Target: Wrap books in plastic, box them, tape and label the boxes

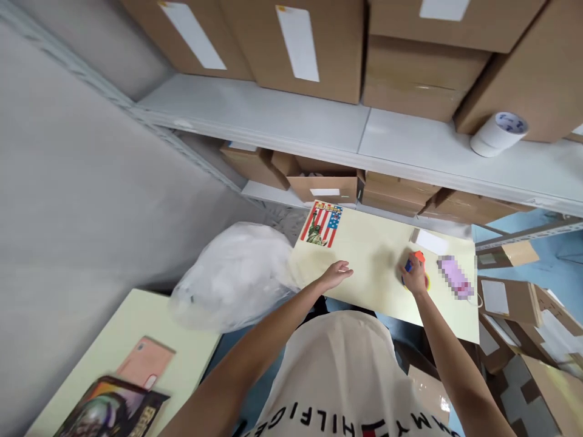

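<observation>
My right hand [414, 278] is closed over a small orange, blue and yellow object [419, 257] on the right part of the pale yellow table [364, 243]. My fingers cover much of this object, so its kind is unclear. Over the table's front edge, left of centre, my left hand [336, 275] is open with nothing in it. Beyond the left hand lies a flat printed card or booklet [322, 224] with stripes, stars and a Statue of Liberty. Right of my right hand is a blurred-out purple item [455, 277], and a white label-like piece [432, 242] lies behind.
A shelf [273, 115] bearing cardboard boxes [310, 48] and white tape rolls [498, 133] overhangs the table's back. A stuffed clear plastic bag [241, 273] bulges at left. A side table [191, 346] holds a pink case [146, 363]. Boxes [532, 382] stack at right.
</observation>
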`<state>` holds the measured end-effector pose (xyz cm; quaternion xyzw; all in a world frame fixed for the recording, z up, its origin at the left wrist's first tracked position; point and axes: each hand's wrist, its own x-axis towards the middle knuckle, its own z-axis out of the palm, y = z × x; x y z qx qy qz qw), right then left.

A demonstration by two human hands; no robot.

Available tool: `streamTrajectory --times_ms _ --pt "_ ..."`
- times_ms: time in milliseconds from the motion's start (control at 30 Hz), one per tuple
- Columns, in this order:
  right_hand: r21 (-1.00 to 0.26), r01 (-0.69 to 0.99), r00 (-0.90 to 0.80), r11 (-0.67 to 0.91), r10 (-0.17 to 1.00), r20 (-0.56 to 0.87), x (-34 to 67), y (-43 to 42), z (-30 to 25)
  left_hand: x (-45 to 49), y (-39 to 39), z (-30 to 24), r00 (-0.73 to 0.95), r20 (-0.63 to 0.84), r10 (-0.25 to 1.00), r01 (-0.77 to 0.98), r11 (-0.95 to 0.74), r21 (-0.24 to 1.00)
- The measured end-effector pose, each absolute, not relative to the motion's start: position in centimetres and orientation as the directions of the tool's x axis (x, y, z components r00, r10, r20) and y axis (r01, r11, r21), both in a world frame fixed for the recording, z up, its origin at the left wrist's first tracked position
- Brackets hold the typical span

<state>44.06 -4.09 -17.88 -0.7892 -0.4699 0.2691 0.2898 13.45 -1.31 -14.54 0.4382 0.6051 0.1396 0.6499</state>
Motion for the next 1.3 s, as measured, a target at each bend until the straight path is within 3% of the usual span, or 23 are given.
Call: streamTrajectory --times_ms 200,433,600,800,933,1067,1200,1300 --pt "-0.754 0.619 0.184 -0.219 0.974 -0.132 35.7 -2.1 -17.4 4.8 -2.4 -14.3 0.13 -0.612 0.78 0.28 0.563 0.778" --pt "-0.722 0.69 -0.219 -0.052 0.935 -0.277 23.1 -0.3 -16.6 -7.7 -4.9 -15.7 -0.125 -0.549 0.827 0.265 0.561 0.784" --pt "-0.615 0.706 -0.597 0.351 0.762 -0.251 12.6 1.2 -16.3 -14.3 -6.0 -17.2 -0.274 -0.447 0.852 0.474 0.524 0.708" --pt "-0.486 0.504 -0.864 0.714 0.419 -0.279 2.7 3.7 -17.8 -16.5 -4.5 -19.0 -0.044 -0.469 0.882 0.566 0.409 0.716" --pt "-0.433 0.489 -0.868 0.757 0.373 -0.329 0.0 5.0 -18.4 -17.3 -4.6 -19.3 0.013 -0.44 0.898 0.525 0.369 0.767" --pt "-0.46 0.485 -0.873 0.744 0.381 -0.305 -0.4 5.3 -17.4 -18.2 -5.7 -18.0 0.036 -0.34 0.94 0.464 0.286 0.838" --pt "-0.605 0.496 -0.853 0.623 0.481 -0.204 0.4 5.0 -14.6 -18.5 -6.0 -16.1 -0.093 -0.26 0.961 0.423 0.274 0.864" --pt "-0.773 0.443 -0.755 0.454 0.654 -0.048 1.9 4.9 -12.2 -18.5 -5.3 -14.8 -0.102 -0.272 0.957 0.418 0.29 0.861"
